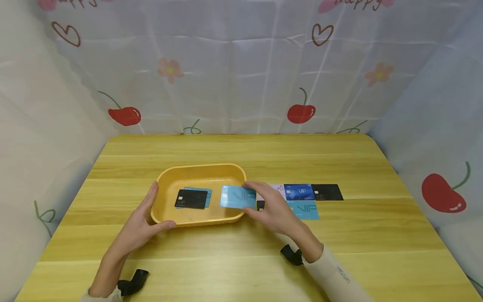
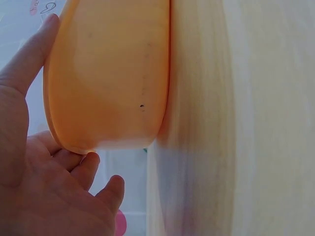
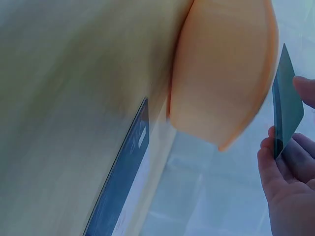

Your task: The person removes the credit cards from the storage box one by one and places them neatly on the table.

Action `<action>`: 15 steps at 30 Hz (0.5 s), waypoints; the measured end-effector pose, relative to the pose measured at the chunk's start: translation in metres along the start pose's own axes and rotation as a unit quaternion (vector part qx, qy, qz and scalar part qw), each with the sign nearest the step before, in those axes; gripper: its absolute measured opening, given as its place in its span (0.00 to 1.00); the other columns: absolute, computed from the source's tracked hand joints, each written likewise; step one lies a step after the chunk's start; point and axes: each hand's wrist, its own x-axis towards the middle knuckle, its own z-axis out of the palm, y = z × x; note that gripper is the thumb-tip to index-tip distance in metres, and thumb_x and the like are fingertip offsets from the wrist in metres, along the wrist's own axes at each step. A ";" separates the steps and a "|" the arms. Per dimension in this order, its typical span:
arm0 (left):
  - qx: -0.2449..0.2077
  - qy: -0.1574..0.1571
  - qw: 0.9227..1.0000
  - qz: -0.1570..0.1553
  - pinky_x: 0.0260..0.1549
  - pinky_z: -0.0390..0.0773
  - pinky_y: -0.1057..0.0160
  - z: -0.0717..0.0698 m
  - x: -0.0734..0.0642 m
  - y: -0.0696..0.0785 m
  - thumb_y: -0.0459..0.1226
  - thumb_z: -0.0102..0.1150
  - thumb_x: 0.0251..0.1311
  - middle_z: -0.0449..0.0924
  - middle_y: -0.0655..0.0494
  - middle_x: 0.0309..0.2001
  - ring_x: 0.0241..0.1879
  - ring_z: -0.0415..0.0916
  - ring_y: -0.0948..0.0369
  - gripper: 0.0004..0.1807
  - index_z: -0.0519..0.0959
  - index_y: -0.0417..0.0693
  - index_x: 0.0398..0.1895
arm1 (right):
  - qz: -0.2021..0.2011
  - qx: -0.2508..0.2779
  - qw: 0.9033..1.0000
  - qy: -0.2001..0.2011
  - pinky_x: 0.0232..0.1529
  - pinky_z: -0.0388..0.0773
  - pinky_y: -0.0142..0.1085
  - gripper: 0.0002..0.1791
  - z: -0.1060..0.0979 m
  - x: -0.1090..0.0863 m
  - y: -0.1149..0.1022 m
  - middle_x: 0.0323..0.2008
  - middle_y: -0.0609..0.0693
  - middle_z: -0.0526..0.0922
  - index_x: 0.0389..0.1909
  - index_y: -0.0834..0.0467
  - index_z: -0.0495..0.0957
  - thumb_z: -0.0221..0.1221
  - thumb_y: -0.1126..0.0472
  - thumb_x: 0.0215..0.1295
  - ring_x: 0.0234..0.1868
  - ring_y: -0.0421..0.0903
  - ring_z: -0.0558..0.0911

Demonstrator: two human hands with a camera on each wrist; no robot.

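A yellow plastic basin [image 1: 203,167] stands on the table, a black VIP card [image 1: 190,199] overlapping a light blue card [image 1: 208,197] inside it. My left hand [image 1: 137,228] holds the basin's left end, with the thumb at the near rim and the fingers along the side. Between thumb and fingers, my right hand [image 1: 275,209] pinches a light blue VIP card [image 1: 237,197] over the basin's right end. In the right wrist view that card [image 3: 288,98] is seen nearly edge-on, raised beside the rim.
Right of the basin lie a dark blue VIP card [image 1: 299,192], a black card [image 1: 327,192], another light blue VIP card [image 1: 305,209] and a pale floral card [image 1: 278,189]. My right hand partly covers a further black card [image 1: 260,205]. Patterned curtains [image 1: 226,84] surround the wooden table [image 1: 226,264].
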 end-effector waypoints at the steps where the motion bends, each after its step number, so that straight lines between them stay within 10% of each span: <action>1: 0.000 0.000 1.000 -0.001 0.69 0.39 0.43 0.000 0.000 0.000 0.42 0.75 0.53 0.33 0.58 0.79 0.76 0.31 0.54 0.62 0.37 0.56 0.80 | 0.001 0.002 1.000 0.000 0.60 0.72 0.45 0.32 -0.003 -0.004 0.001 0.59 0.51 0.79 0.63 0.63 0.74 0.72 0.63 0.57 0.61 0.49 0.75; 15: -0.001 -0.001 1.000 -0.004 0.69 0.39 0.40 -0.001 0.000 0.001 0.41 0.75 0.53 0.33 0.57 0.79 0.76 0.31 0.54 0.62 0.38 0.56 0.80 | 0.055 0.007 0.998 -0.006 0.61 0.69 0.53 0.35 -0.049 -0.055 0.024 0.62 0.49 0.76 0.65 0.59 0.72 0.72 0.65 0.56 0.66 0.54 0.69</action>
